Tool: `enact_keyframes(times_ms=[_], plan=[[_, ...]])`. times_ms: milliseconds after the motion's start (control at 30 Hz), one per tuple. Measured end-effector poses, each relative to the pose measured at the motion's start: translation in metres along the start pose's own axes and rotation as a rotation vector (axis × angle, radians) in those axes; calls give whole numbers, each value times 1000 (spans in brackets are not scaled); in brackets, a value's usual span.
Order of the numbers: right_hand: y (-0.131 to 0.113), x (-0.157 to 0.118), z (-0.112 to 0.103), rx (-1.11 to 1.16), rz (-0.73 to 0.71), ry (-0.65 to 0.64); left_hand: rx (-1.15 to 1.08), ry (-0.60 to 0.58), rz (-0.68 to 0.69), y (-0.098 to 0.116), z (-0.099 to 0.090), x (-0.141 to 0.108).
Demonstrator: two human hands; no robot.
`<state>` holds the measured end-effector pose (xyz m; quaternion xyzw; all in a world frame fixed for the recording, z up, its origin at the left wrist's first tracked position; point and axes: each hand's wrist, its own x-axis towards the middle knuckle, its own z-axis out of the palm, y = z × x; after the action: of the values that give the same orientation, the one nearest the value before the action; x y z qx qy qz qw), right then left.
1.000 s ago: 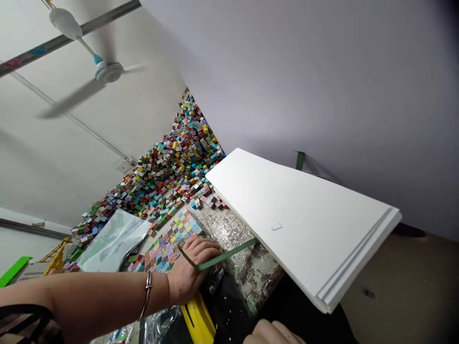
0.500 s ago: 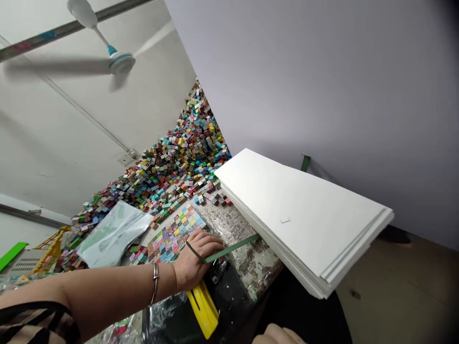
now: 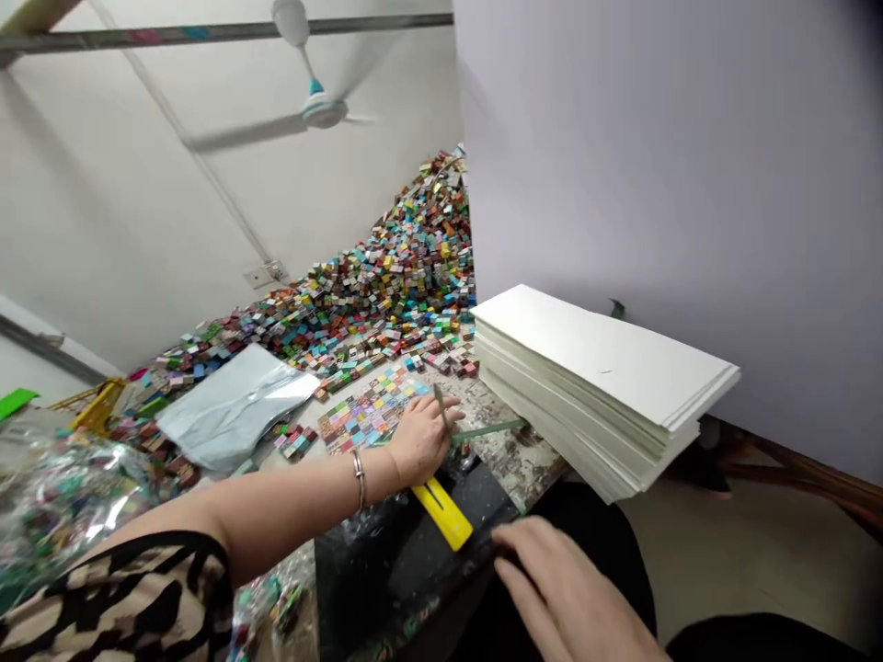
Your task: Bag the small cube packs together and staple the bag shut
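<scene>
My left hand [image 3: 422, 439] reaches over the work surface beside a sheet of small coloured squares [image 3: 372, 405]. A green strap [image 3: 489, 428] passes at its fingers, which are bent around something I cannot make out. Under the wrist side of that hand lies a yellow tool [image 3: 447, 517] on a black mat [image 3: 386, 570]. My right hand [image 3: 562, 588] is low in the view, above my dark-clothed lap, fingers extended and nothing visible in it. A stack of white boards [image 3: 607, 359] stands to the right of the strap.
Behind the mat rises a big heap of small coloured blocks [image 3: 386, 267]. A clear plastic bag [image 3: 238, 405] lies at its left. More crumpled plastic [image 3: 75, 506] is at far left. A tall pale panel [image 3: 655, 165] stands behind the boards, and a fan [image 3: 324, 108] hangs above.
The view has turned and tilted. My right hand has come further up into view, with its fingers showing. My left hand stays by the coloured squares and the green strap.
</scene>
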<state>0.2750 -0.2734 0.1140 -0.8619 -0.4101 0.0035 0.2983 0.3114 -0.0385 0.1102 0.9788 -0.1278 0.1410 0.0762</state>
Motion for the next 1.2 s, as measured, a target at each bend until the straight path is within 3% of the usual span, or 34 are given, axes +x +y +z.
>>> enact_keyframes(times_ms=[100, 200, 333, 467, 633, 733, 800, 900, 1200], plan=[[-11, 18, 8, -16, 23, 104, 79, 43, -22, 5, -3, -1], [-23, 33, 24, -42, 48, 31, 99, 124, -101, 5, -10, 1], [-37, 49, 45, -123, 54, -32, -34, 353, -355, -8, -29, -15], [-36, 61, 58, -215, 5, -116, -161, 570, -494, -17, -46, -75], [-22, 68, 66, -215, 58, -166, -359, 588, -851, 6, -31, -162], [-19, 68, 64, -105, 87, -217, -382, 470, -756, 23, -19, -182], [-19, 68, 59, -40, 99, -262, -314, 383, -624, 29, -15, -181], [-20, 66, 48, -6, 119, -295, -203, 312, -552, 29, -14, -172], [-19, 40, 15, -5, 168, -313, -84, 367, -436, 17, -8, -160]])
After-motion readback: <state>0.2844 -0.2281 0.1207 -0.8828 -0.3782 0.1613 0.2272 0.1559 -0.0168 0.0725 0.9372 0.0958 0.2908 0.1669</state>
